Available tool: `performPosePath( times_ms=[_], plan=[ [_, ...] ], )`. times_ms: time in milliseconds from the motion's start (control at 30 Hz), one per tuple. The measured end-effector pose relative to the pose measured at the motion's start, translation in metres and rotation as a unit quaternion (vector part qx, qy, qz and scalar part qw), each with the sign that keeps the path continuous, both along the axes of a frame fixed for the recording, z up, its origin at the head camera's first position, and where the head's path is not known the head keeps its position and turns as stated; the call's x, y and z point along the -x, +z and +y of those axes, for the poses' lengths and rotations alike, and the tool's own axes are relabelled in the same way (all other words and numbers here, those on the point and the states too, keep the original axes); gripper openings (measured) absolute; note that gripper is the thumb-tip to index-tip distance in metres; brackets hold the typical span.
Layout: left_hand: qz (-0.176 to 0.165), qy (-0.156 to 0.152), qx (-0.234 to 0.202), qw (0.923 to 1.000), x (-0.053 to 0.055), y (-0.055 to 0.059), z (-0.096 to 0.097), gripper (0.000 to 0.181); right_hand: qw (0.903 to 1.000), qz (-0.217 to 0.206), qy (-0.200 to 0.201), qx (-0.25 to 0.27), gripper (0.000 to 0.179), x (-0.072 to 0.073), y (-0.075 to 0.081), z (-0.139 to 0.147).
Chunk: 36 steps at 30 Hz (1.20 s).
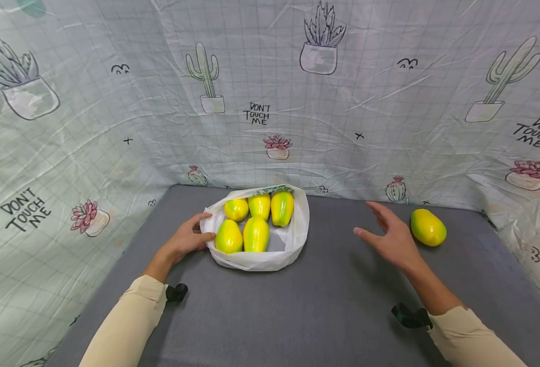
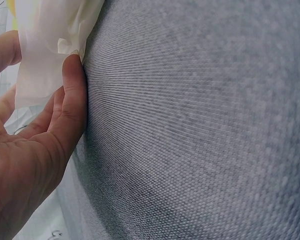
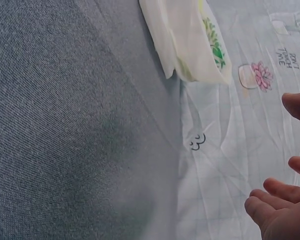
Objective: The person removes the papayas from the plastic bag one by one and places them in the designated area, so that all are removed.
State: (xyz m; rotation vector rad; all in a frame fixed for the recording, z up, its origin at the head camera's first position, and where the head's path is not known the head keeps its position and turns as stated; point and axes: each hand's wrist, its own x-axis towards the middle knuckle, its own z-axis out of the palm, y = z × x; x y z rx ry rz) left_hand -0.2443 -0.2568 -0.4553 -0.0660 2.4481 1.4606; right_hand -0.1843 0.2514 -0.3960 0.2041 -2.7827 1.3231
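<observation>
A white plastic bag (image 1: 257,262) with a green leafy print stands on the table, its mouth wide and facing up. Several yellow-green mangoes (image 1: 256,234) lie inside it. At the bag's left side my left hand (image 1: 186,238) holds the edge, thumb and fingers on either side of the thin plastic (image 2: 45,70). My right hand (image 1: 391,239) hovers over the table to the right of the bag, thumb apart from the fingers, holding nothing. Just right of that hand, one more mango (image 1: 428,227) lies on the table.
A grey cloth-covered table (image 1: 270,316) runs back to a hanging sheet (image 1: 343,112) printed with potted cacti, which closes off the back and sides. Black straps or mounts (image 1: 176,292) sit at both wrists.
</observation>
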Motion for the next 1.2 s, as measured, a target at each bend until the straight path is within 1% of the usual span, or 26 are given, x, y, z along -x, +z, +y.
performPosePath(
  times_ms=[200, 367, 600, 1000, 1200],
  plan=[
    [0.003, 0.000, -0.001, 1.0000, 0.000, 0.002, 0.001, 0.077, 1.0000, 0.002, 0.004, -0.004, 0.084, 0.001, -0.001, -0.005],
    [0.004, 0.000, -0.004, 1.0000, -0.001, 0.002, 0.002, 0.077, 0.9999, 0.002, 0.010, 0.003, 0.083, 0.001, -0.003, -0.009],
    [0.003, 0.003, -0.012, 0.9999, 0.001, 0.001, 0.001, 0.076, 0.9998, -0.004, 0.020, 0.005, 0.083, 0.002, -0.005, -0.016],
    [-0.002, 0.002, -0.010, 0.9999, 0.000, 0.001, 0.001, 0.077, 0.9996, 0.002, 0.026, 0.009, 0.079, 0.002, -0.013, -0.031],
    [-0.002, 0.001, -0.006, 1.0000, 0.001, 0.000, 0.001, 0.076, 0.9995, 0.005, 0.030, 0.013, 0.078, 0.001, -0.016, -0.039]
  ],
)
